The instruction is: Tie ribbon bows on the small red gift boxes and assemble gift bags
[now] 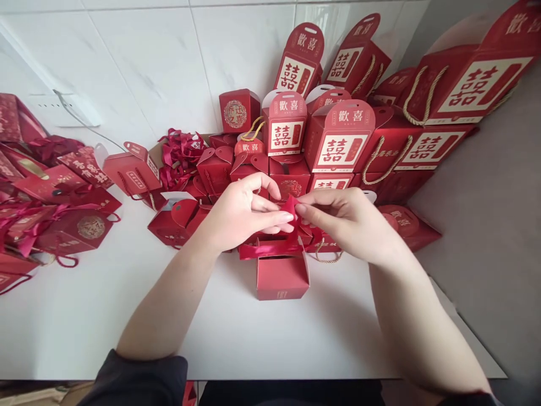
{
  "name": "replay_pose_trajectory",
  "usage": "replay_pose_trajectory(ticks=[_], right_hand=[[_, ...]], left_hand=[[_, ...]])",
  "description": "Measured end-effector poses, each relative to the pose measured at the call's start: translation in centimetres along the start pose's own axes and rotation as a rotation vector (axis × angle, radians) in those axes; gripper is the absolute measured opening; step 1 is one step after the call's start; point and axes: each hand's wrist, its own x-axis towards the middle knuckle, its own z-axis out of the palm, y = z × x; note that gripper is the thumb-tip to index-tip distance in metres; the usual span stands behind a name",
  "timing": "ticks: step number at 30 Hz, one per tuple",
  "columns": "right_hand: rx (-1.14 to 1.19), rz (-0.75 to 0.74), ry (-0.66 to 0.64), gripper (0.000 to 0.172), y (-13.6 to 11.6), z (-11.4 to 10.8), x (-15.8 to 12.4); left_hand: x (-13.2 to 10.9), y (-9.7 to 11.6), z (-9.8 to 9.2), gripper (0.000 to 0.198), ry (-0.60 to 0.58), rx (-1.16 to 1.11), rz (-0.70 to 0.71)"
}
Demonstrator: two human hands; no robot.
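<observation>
A small red gift box [282, 276] stands on the white table [236, 332] in front of me. A red satin ribbon [270, 248] lies across its top and rises between my hands. My left hand [240, 214] pinches the ribbon from the left. Its fingertips meet those of my right hand [342, 223], which pinches the same ribbon from the right, just above the box.
Many red wedding gift boxes [338, 138] with rope handles are stacked against the tiled wall at the back and right. Loose red ribbons [180, 152] and more red boxes and bags [63, 203] lie at the left. A white power strip [67, 107] sits at the far left.
</observation>
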Motion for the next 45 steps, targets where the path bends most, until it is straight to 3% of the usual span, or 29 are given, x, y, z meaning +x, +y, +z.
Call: replay_pose_trajectory(ticks=[4,11,21,26,28,30,33,35,37,39,42,45], right_hand=[[0.022,-0.046,-0.063,0.025,0.4,0.5,0.4],[0.087,-0.004,-0.077,0.029,0.5,0.4,0.5],[0.120,0.029,-0.113,0.034,0.4,0.5,0.3],[0.085,-0.004,0.018,0.036,0.1,0.2,0.1],[0.070,-0.046,0.139,0.033,-0.8,-0.3,-0.4],[0.064,-0.080,0.264,0.030,-2.1,-0.8,-1.0],[0.105,-0.158,0.419,0.027,-3.8,-1.0,-1.4],[0.170,-0.237,0.492,0.025,-4.4,-0.7,-1.2],[0.242,-0.292,0.516,0.027,-4.6,-0.3,-0.7],[0.286,-0.301,0.503,0.029,-4.3,-0.1,-0.1],[0.301,-0.283,0.485,0.030,-3.5,-0.3,0.5],[0.266,-0.257,0.468,0.029,-3.1,-0.4,0.6]], left_hand=[[0.2,-0.2,0.2,0.036,0.015,0.088,-0.034],[0.1,0.2,0.0,0.036,0.026,0.173,-0.044],[0.0,-0.4,0.2,0.030,0.039,0.210,0.028],[0.0,-0.4,-0.4,0.037,0.025,0.330,0.183],[0.4,-0.5,-1.3,0.049,-0.079,0.364,0.258],[1.0,-1.0,-2.3,0.057,-0.287,0.337,0.286],[2.2,-2.8,-3.1,0.072,-0.593,0.217,0.271],[2.5,-4.4,-2.7,0.087,-0.709,0.158,0.245],[2.2,-5.7,-1.9,0.093,-0.732,0.148,0.217],[1.4,-6.5,-1.1,0.090,-0.669,0.157,0.179],[-0.1,-6.3,-0.6,0.095,-0.605,0.144,0.114],[-0.6,-5.9,-0.5,0.113,-0.665,0.149,0.134]])
